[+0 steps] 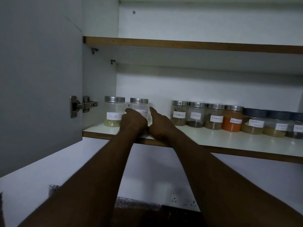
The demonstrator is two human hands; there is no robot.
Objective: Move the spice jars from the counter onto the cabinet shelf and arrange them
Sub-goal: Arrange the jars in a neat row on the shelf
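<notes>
Both hands are up at the lower shelf (213,141), arms reaching over its brown front edge. From where I stand the left hand (134,119) curls round the front and left side of the pepper jar (139,104), and the right hand (159,122) lies with straight fingers along the jar's right side, steadying more than gripping. The jar stands upright on the shelf, just right of the fennel jar (114,112), with a narrow gap between them. It looks nearly empty, so I would judge it light. Its smooth, clear wall is likely slippery and may break if dropped. The waist below the metal lid seems the safest hold, with a palm against the side. To the right lies a stretch of bare shelf before the row of jars (214,117) that runs on past the frame's edge, so sliding that way looks easy. Leftward the fennel jar, the cabinet wall and the hinge (83,104) close things in. Overhead the upper shelf (180,44) leaves good room above the lids, and the back wall (196,86) sits close behind the jars.
</notes>
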